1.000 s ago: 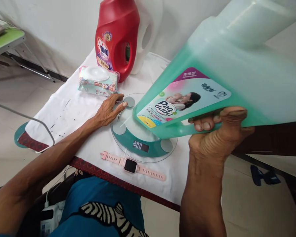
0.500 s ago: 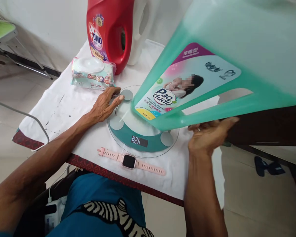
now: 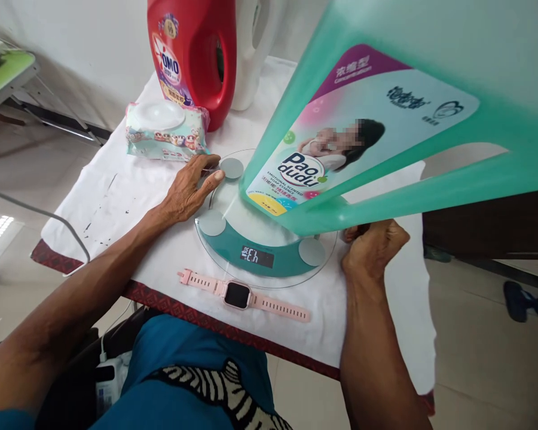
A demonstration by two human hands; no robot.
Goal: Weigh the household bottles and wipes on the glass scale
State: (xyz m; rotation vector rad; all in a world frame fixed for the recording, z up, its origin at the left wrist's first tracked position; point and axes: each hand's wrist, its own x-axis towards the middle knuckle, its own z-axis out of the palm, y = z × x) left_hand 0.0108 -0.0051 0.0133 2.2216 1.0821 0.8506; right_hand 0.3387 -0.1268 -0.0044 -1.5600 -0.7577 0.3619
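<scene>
A large bottle of green liquid soap [image 3: 385, 173] with a "Pao dudu" label stands on a round glass scale [image 3: 269, 269], looming toward the camera on the right. Lit digits show on the scale's dark display [image 3: 257, 257]. At the scale's left rim rests my left hand [image 3: 189, 186], thumb and fingers apart, touching the glass edge. My right hand [image 3: 374, 246] is curled into a fist beside the scale, just below the bottle's handle; the bottle hides some of its fingers. A pink-strapped smartwatch [image 3: 237, 294] lies in front of the scale.
Behind my left hand sit a pack of wet wipes [image 3: 167, 131] and a red OMO detergent bottle [image 3: 192, 57], with a white bottle [image 3: 250, 65] beside it. A white cloth [image 3: 101, 197] covers the table. A grey cable [image 3: 56, 214] loops at the left.
My right hand has curled from an open palm into a fist below the bottle. The lit digits on the scale differ. My left hand stays at the rim; the whole view has shifted slightly.
</scene>
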